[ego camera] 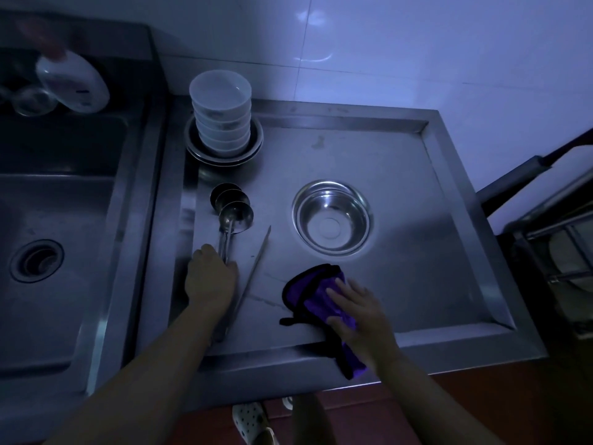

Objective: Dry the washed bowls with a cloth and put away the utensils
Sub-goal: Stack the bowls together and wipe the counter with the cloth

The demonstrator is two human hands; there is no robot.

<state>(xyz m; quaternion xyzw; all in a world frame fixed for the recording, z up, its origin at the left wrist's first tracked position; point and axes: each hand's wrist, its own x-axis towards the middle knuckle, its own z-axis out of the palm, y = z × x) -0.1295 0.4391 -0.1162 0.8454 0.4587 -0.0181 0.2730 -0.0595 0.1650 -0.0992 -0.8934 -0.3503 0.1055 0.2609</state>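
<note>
Both hands are down on the steel draining board (401,175). The left hand (210,277), near the board's left edge, has its fingers curled round the handles of a bunch of metal spoons (232,208), whose bowls fan out toward the far side. Just to the right of that hand lies a long thin metal utensil (256,264), slanting from the near-left corner toward the middle; in this dim light it may be a pair of chopsticks, but that cannot be told for sure. The right hand (359,309) rests with fingers spread and fairly straight on a purple cloth (316,295) with black trim, pressing it flat at the near edge of the board, where one end of the cloth hangs over the front lip.

A single steel bowl (332,216) sits upright near the middle of the board, apart from both hands. At the far-left corner stands a stack of white bowls (221,114), set on a few steel plates (224,152). Left of the board is the sink basin (57,220), with a white bottle (72,81) (blurred) lying tilted at its far edge. A dish rack (552,252) stands past the board's right edge.
</note>
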